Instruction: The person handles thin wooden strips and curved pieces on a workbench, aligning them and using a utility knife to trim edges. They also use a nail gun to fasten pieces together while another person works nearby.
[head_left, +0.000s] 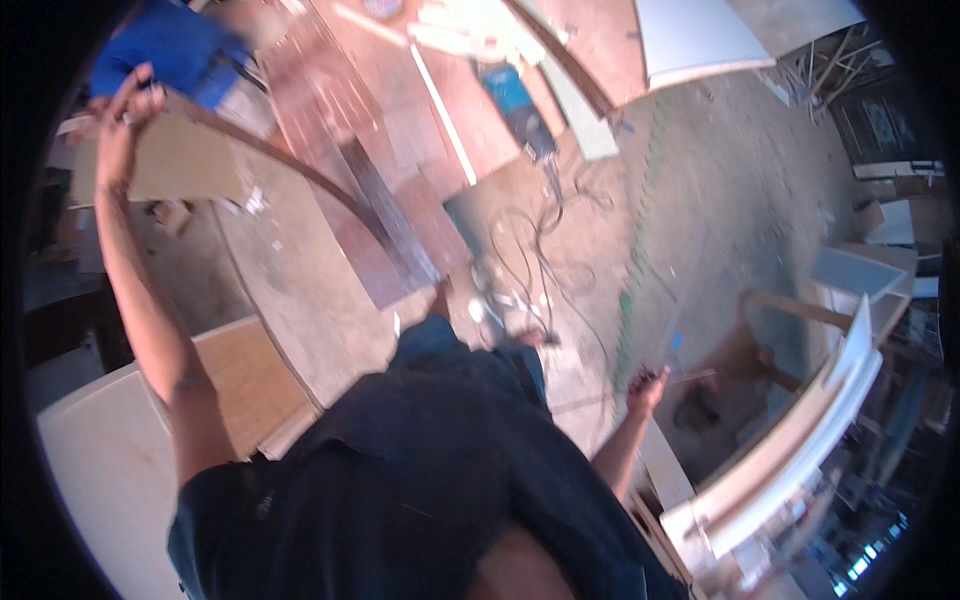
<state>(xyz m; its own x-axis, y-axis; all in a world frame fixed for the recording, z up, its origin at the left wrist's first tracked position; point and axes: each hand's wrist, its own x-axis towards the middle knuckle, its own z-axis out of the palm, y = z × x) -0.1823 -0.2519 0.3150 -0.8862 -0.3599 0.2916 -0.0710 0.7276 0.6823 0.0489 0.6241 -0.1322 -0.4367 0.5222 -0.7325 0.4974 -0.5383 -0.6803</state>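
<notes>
Two bare hands are spread wide apart: the left hand (125,108) reaches to the upper left beside a blue object (165,55), and the right hand (647,388) hangs low at the other side. On the left, the fingers are partly extended, and blur hides whether they grasp anything; the right fingers look curled about something small and dark, but I cannot tell what, or how firmly. Nearest the left hand is a long brown strip (300,168), slanting from close by it to the brown boards (435,215) in front of the body; whether hand and strip touch is unclear. I judge the strip light and fairly stiff across its width but whippy along its length, with edges that could splinter or chip, so it would carry best held near the middle, or at two well-separated points, flat against the fingers. Its far end would need watching over the boards' edges. For turning, the widest stretch of floor (720,190) lies to the right, past the looped cord (555,185) of the teal power tool (510,95), a likely snag, and short of the pale panels (790,440).
</notes>
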